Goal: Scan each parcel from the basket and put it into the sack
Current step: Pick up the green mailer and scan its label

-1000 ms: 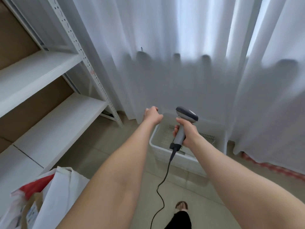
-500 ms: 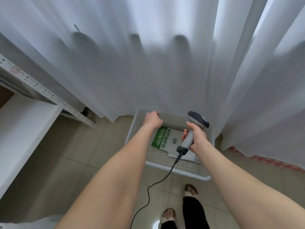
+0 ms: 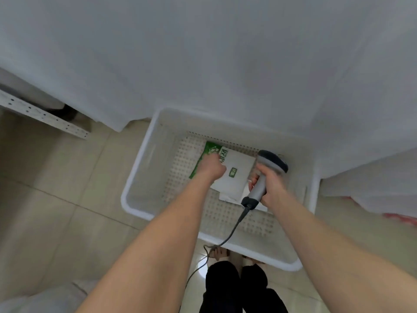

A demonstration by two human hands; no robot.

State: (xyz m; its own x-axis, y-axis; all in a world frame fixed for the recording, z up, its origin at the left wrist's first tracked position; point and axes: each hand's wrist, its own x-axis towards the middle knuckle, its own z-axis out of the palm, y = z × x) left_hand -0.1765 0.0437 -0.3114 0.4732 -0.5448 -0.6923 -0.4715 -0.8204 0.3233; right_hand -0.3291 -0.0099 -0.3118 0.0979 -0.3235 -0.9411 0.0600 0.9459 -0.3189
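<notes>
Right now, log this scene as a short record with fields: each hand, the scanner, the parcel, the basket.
left hand: on the green end of the parcel; grip unclear
right hand: grips the scanner by its handle, head above the basket
parcel: green and white, lying flat in the basket
basket: white, perforated, on the tiled floor against a curtain
cable: runs from the scanner's handle across the basket's near rim

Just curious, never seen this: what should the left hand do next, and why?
Probably grip the green-and-white parcel and lift it toward the scanner: the left hand is down at it in the basket, and the right hand holds the scanner.
</notes>
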